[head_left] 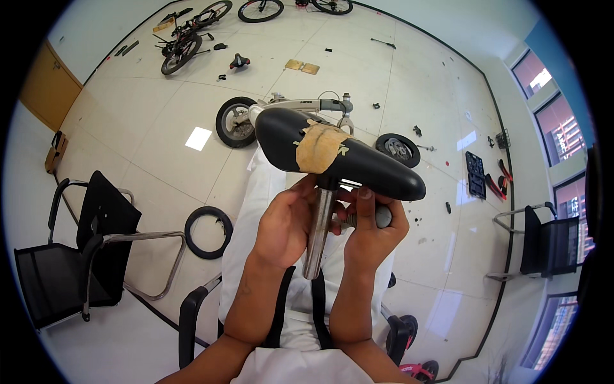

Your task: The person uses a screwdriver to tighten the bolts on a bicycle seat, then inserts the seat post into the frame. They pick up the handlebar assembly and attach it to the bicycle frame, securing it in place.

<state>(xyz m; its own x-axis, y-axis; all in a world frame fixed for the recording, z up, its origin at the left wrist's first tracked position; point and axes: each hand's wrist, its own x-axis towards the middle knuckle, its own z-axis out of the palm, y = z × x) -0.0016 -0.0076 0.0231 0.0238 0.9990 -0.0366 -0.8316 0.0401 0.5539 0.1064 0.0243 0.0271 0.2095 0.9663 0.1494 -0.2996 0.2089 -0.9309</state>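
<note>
A black bicycle saddle (374, 168) with a torn tan patch (318, 150) on its top is held up over my lap. From its underside a shiny metal seat post (318, 237) points down toward me. My left hand (283, 227) is closed around the upper post just under the saddle, its fingertips partly hidden. On the other side, my right hand (374, 233) is closed on a grey round-ended thing (383, 216), thumb raised against the saddle's underside. What that thing is joined to is hidden by the fingers and saddle.
Beyond the saddle lies a silver bike frame (300, 105) with a wheel, and a loose wheel (398, 150) is to its right. A tyre (208, 232) and black chair (96, 249) are at left. A tool case (475, 174) and another chair (547, 246) are at right.
</note>
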